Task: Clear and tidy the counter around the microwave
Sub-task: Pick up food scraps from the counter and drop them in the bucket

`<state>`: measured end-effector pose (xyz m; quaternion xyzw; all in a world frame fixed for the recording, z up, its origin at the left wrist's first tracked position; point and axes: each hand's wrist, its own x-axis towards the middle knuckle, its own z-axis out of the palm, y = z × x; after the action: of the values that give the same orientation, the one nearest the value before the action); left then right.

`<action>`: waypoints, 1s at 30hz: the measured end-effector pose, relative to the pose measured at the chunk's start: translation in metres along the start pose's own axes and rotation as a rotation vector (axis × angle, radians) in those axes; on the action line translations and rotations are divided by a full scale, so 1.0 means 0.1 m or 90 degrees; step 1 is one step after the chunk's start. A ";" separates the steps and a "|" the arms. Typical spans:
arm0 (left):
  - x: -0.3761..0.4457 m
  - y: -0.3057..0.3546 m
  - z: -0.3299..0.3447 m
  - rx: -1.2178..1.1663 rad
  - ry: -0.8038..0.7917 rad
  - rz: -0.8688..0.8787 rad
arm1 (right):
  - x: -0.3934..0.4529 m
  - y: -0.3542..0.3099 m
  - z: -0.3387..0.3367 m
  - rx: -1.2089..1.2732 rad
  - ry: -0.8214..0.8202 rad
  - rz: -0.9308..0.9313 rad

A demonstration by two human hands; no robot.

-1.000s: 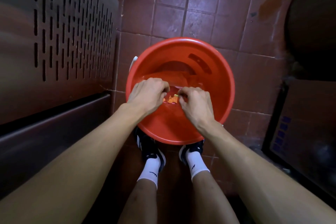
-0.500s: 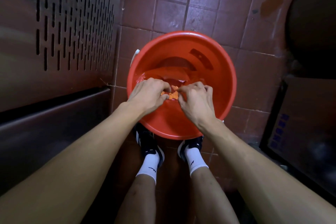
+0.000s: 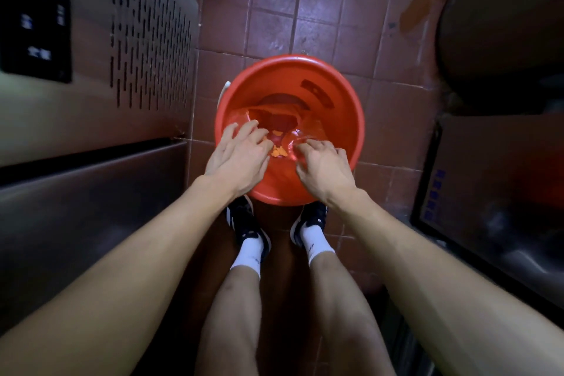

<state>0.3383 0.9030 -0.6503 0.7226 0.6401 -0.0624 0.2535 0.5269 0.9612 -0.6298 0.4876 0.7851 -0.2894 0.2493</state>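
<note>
1. Head view, bucket: a red bucket (image 3: 335,107) stands on the tiled floor (image 3: 274,9) just ahead of the person's shoes, between a steel cabinet (image 3: 91,119) and a dark appliance (image 3: 488,186). Inside it lie a thin clear-red plastic liner (image 3: 308,137) and small orange scraps (image 3: 279,151).
2. Head view, hands: the left hand (image 3: 241,156) is spread wide, fingers straight over the near rim, holding nothing. The right hand (image 3: 323,162) has fingers curled, apparently pinching the liner's edge.
3. Change: 0.5 s ago both hands were bunched together over the scraps; now they are apart and the left has opened.
4. Judgement: the scraps look released into the bucket, so this disposal step seems nearly done. The counter and microwave are not identifiable here.
</note>
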 end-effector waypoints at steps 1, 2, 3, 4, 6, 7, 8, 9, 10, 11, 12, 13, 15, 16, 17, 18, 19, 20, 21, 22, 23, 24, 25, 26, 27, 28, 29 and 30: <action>-0.10 0.03 -0.10 -0.006 -0.009 0.000 | -0.11 -0.03 -0.08 -0.009 -0.020 0.003; -0.23 0.08 -0.22 -0.012 -0.022 -0.004 | -0.23 -0.06 -0.17 -0.018 -0.038 0.004; -0.36 0.12 -0.33 -0.014 -0.034 -0.008 | -0.36 -0.10 -0.25 -0.026 -0.050 0.004; -0.50 0.18 -0.45 -0.016 -0.042 -0.017 | -0.50 -0.13 -0.34 -0.029 -0.054 0.005; -0.77 0.29 -0.72 -0.029 -0.058 -0.048 | -0.80 -0.23 -0.55 -0.030 -0.056 0.006; -0.89 0.35 -0.87 -0.045 -0.074 -0.070 | -0.94 -0.28 -0.65 -0.026 -0.054 0.011; -0.99 0.41 -1.02 -0.061 -0.092 -0.091 | -1.07 -0.33 -0.76 -0.019 -0.049 0.019; -1.08 0.47 -1.17 -0.068 -0.106 -0.107 | -1.20 -0.39 -0.87 -0.010 -0.045 0.029; -1.18 0.53 -1.33 -0.067 -0.114 -0.118 | -1.33 -0.45 -0.99 -0.003 -0.039 0.034; -1.27 0.58 -1.49 -0.061 -0.113 -0.124 | -1.44 -0.50 -1.12 0.004 -0.032 0.034; -1.37 0.64 -1.67 -0.052 -0.106 -0.126 | -1.56 -0.57 -1.25 0.015 -0.021 0.031; -1.46 0.70 -1.83 -0.042 -0.097 -0.128 | -1.68 -0.62 -1.38 0.026 -0.007 0.029; -1.62 0.82 -2.18 -0.030 -0.079 -0.139 | -1.90 -0.71 -1.63 0.041 0.028 0.016; -1.69 0.88 -2.33 -0.026 -0.066 -0.149 | -2.00 -0.74 -1.74 0.046 0.042 0.007; -1.75 0.93 -2.47 -0.025 -0.050 -0.161 | -2.09 -0.77 -1.85 0.049 0.053 -0.002; -1.82 0.99 -2.60 -0.027 -0.038 -0.174 | -2.19 -0.78 -1.95 0.052 0.059 -0.012; -1.89 1.05 -2.71 -0.032 -0.029 -0.189 | -2.28 -0.79 -2.04 0.053 0.060 -0.022; -1.96 1.11 -2.80 -0.038 -0.015 -0.205 | -2.37 -0.78 -2.12 0.050 0.061 -0.035; -2.03 1.17 -2.87 -0.043 0.003 -0.219 | -2.45 -0.77 -2.19 0.043 0.061 -0.049; -2.11 1.24 -2.93 -0.049 0.014 -0.231 | -2.53 -0.75 -2.25 0.033 0.064 -0.065; -2.18 1.32 -2.99 -0.057 0.019 -0.244 | -2.61 -0.73 -2.32 0.024 0.069 -0.079; -2.25 1.39 -3.05 -0.063 0.022 -0.259 | -2.68 -0.72 -2.40 0.014 0.079 -0.094; -2.31 1.46 -3.12 -0.067 0.028 -0.274 | -2.75 -0.72 -2.49 0.003 0.092 -0.109; -2.38 1.51 -3.19 -0.068 0.036 -0.288 | -2.82 -0.73 -2.58 -0.011 0.111 -0.132; -2.44 1.55 -3.27 -0.067 0.047 -0.303 | -2.88 -0.76 -2.68 -0.029 0.130 -0.160; -2.51 1.58 -3.35 -0.065 0.062 -0.318 | -2.93 -0.81 -2.77 -0.046 0.151 -0.191; -2.58 1.60 -3.42 -0.063 0.078 -0.332 | -2.97 -0.88 -2.86 -0.058 0.169 -0.220; -2.65 1.61 -3.50 -0.063 0.095 -0.345 | -3.01 -0.95 -2.94 -0.064 0.184 -0.247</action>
<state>0.3648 0.8134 -0.1920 0.5142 0.8292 -0.0436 0.2148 0.5291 0.9458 -0.1989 0.3511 0.9049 -0.2197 0.0983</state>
